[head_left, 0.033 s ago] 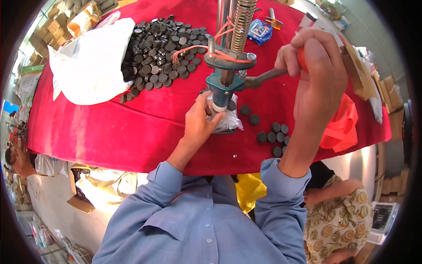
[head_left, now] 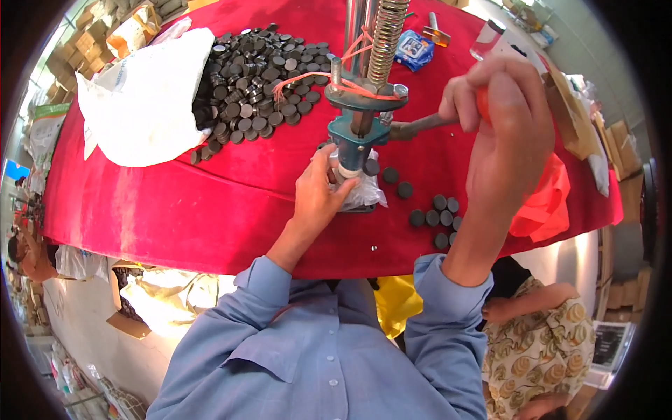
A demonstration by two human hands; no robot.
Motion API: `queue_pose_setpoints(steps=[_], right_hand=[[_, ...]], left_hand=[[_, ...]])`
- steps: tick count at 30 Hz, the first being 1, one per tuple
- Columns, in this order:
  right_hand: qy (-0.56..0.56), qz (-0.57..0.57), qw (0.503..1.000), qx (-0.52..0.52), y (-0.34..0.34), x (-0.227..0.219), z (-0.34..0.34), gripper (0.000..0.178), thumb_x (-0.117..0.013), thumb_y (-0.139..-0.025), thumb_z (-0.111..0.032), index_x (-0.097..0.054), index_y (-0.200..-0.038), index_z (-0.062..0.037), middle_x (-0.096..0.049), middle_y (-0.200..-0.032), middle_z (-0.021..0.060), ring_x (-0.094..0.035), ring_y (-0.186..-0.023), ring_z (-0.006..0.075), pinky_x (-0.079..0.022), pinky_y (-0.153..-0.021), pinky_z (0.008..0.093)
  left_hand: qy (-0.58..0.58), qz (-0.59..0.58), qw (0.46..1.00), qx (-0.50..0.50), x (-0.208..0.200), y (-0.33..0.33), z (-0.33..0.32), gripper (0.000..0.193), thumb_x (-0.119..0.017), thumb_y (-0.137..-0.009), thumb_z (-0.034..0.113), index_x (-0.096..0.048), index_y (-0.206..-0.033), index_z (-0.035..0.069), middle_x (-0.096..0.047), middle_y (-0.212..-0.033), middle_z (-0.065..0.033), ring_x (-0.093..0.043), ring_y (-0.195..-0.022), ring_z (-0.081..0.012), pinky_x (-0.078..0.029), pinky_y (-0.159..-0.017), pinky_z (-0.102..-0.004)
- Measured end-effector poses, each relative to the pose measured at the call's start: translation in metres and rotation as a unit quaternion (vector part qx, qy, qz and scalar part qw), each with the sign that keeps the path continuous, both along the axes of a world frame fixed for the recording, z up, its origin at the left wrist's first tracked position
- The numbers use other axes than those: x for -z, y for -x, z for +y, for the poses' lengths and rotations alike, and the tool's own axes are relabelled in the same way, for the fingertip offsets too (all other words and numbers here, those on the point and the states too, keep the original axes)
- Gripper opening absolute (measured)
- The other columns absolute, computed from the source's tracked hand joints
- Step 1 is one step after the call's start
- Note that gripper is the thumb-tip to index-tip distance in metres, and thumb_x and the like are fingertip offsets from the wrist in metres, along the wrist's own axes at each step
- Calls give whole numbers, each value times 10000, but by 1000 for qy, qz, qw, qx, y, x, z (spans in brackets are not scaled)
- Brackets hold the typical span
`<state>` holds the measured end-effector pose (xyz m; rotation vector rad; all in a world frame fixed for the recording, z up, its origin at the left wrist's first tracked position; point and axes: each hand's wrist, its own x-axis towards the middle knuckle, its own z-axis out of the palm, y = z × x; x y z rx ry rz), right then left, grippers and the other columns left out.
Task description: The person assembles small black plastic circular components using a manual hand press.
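A hand press with a teal metal body [head_left: 359,133] and a coiled spring [head_left: 386,49] stands on the table. My right hand [head_left: 507,133] is closed round the red knob [head_left: 483,103] of its lever [head_left: 427,122], raised at the right. Under the press, my left hand [head_left: 316,190] has thumb and fingers curled round a white round piece [head_left: 348,172] at the lower end of the ram. Crumpled clear plastic [head_left: 371,192] covers the press base. Beside it lies a dark round cap [head_left: 371,167]; several more caps [head_left: 439,203] sit to the right.
A large heap of dark caps [head_left: 266,80] spreads beside a white sack [head_left: 150,98] on the red tablecloth [head_left: 231,217]. A blue packet [head_left: 414,52], a dark-capped jar [head_left: 488,38] and a red bag [head_left: 549,203] lie around. Another person's arm [head_left: 535,304] shows at lower right.
My right hand and the lever knob have moved slightly down, uncovering more of the jar behind them. My left hand stays in place.
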<state>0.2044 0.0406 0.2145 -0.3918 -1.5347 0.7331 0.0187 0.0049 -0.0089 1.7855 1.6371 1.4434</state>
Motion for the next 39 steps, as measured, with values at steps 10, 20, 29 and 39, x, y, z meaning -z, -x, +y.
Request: queue_pose_setpoints(steps=[10, 20, 29, 39], right_hand=[[-147, -47, 986, 56, -20, 125, -89, 238, -573, -1006, -322, -546, -888, -117, -541, -722, 45, -626, -684, 252, -401, -773, 483], [-165, -24, 984, 69, -19, 97, -71, 171, -588, -976, -253, -554, -930, -92, -574, -758, 47, -648, -733, 261, -413, -714, 457], [-21, 25, 999, -8, 0, 1, 19, 104, -589, -941, -87, -617, -953, 12, -588, -790, 61, -559, -661, 99, -438, -614, 237], [-2, 60, 998, 15, 6, 18, -10, 75, -571, -934, -66, -603, -927, 1, -583, -769, 46, -566, -661, 116, -459, -645, 265]], left_hand=[[-84, 242, 945, -202, -12, 132, -7, 416, -822, -806, 157, -652, -1170, 46, -673, -1136, -148, -607, -1089, -350, -486, -958, -450], [21, 334, 897, -288, 40, 265, -28, 400, -710, -903, 154, -665, -1290, 64, -685, -1231, -134, -654, -1018, -309, -520, -890, -469], [45, 12, 994, -95, -16, 56, -30, 664, -899, -774, 144, -561, -1342, 80, -765, -1012, -79, -689, -783, -131, -576, -711, -302], [31, 7, 999, -14, 0, 5, 4, 769, -908, -730, 164, -496, -1365, 29, -699, -1002, -98, -648, -749, -222, -562, -675, -363]])
